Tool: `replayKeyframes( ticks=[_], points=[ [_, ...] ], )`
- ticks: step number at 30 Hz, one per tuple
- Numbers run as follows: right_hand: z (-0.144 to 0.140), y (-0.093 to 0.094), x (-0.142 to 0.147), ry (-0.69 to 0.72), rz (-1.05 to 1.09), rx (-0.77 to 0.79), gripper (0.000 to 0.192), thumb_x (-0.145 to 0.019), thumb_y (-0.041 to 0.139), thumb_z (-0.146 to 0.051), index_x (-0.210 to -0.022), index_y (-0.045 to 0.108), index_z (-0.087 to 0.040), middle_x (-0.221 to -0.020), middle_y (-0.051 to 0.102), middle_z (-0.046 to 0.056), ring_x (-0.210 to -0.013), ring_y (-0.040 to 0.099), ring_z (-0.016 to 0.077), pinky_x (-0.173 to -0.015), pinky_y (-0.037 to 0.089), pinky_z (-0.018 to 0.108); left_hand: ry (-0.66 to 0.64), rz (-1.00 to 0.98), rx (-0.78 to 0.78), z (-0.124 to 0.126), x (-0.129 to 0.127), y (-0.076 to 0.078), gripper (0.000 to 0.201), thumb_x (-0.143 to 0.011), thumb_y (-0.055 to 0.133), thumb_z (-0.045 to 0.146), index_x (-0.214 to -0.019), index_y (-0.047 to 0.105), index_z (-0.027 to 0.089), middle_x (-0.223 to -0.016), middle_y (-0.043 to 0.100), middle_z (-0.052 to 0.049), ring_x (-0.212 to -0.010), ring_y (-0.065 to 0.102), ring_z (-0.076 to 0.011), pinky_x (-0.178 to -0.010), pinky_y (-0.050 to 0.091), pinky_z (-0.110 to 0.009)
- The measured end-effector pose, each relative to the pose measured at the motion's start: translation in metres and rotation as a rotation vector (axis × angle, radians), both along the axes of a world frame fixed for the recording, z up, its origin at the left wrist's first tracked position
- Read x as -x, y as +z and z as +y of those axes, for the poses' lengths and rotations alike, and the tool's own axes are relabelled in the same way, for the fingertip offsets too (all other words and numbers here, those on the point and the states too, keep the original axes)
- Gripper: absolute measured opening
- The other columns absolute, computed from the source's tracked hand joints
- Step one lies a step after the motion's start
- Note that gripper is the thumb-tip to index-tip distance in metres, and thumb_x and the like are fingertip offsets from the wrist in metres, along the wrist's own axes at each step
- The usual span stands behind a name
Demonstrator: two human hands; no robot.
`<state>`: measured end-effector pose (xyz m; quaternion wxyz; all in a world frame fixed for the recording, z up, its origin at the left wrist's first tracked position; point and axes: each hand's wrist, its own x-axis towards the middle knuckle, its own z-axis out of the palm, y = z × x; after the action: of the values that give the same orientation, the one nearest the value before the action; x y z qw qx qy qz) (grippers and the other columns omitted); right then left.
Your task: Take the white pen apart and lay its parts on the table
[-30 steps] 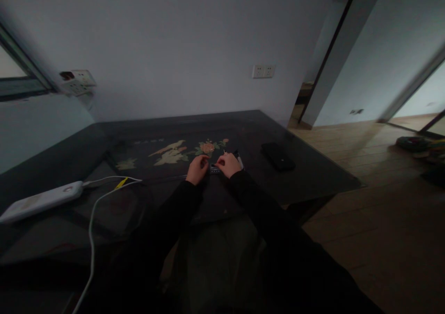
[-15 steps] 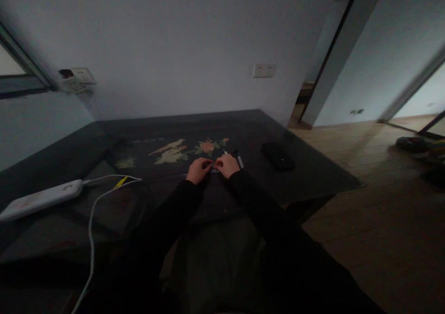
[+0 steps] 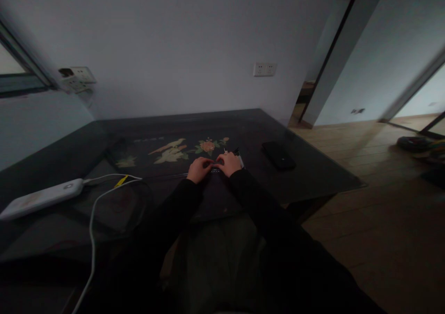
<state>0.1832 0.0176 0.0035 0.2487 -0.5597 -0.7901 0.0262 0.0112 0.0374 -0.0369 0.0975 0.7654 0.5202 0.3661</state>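
My left hand (image 3: 199, 169) and my right hand (image 3: 229, 163) meet over the dark glossy tabletop (image 3: 278, 184), fingertips pinched close together. Between them lies a small dark piece with a light, dotted edge (image 3: 215, 170); its kind is too small and dim to make out. Both hands have their fingers closed at this piece, and the fingers cover most of it. Just beyond my right hand lies a small black and white item (image 3: 240, 160), partly hidden by that hand.
A black phone-like slab (image 3: 278, 155) lies to the right on the table. On the left is a white power strip (image 3: 43, 198) with a white cable (image 3: 92, 230) and a yellow tag (image 3: 121, 181). A wall (image 3: 174, 49) with a socket (image 3: 264, 69) stands behind the table.
The fingers of my right hand have shifted slightly at the small piece, its knuckles a little higher. My left hand stays nearly in place.
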Motion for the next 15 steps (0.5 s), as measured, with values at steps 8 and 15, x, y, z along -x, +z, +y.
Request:
replayKeyframes(
  ticks=[8, 15],
  points=[
    [0.0006, -0.0019, 0.0009, -0.023, -0.021, 0.018, 0.037, -0.084, 0.054, -0.056, -0.091, 0.071, -0.024, -0.100, 0.066, 0.009, -0.101, 0.053, 0.0242, -0.082, 0.037, 0.036, 0.024, 0.029, 0.040, -0.0010, -0.0010, 0.0025, 0.015, -0.077, 0.065, 0.028, -0.089, 0.072, 0.023, -0.090, 0.067, -0.007, -0.086, 0.062, -0.0212, -0.080, 0.049, -0.035],
    [0.0011, -0.0028, 0.0018, -0.033, -0.052, 0.046, 0.037, -0.087, 0.050, -0.056, -0.091, 0.071, -0.025, -0.103, 0.066, 0.008, -0.105, 0.052, 0.0233, -0.083, 0.036, 0.036, 0.048, 0.057, 0.083, -0.0013, -0.0029, 0.0053, 0.017, -0.079, 0.065, 0.033, -0.090, 0.072, 0.022, -0.092, 0.068, -0.006, -0.087, 0.061, -0.0201, -0.081, 0.048, -0.033]
  ],
)
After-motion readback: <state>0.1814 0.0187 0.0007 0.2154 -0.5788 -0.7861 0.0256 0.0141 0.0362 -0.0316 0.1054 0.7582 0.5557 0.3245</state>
